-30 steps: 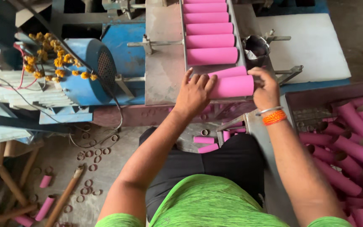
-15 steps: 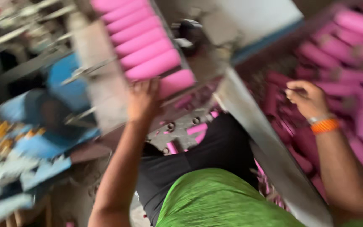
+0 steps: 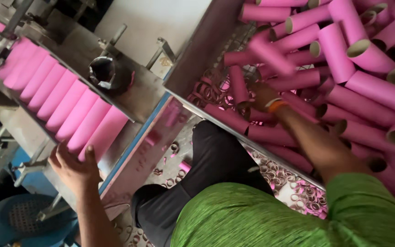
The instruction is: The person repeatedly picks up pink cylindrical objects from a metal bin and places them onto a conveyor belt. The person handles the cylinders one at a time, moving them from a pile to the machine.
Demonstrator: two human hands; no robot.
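Everywhere, hollow pink cardboard tubes (image 3: 376, 89), open-ended, loosely heaped.

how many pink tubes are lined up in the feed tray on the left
7 show in the metal tray, side by side in one slanting row of tubes, from top left down to the left hand. The top end is blurred and cropped, so more may be hidden.

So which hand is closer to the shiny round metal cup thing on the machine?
The left hand. It rests at the low end of the row of pink tubes, just below the metal cup. The right hand is farther off, down in the bin of pink tubes.
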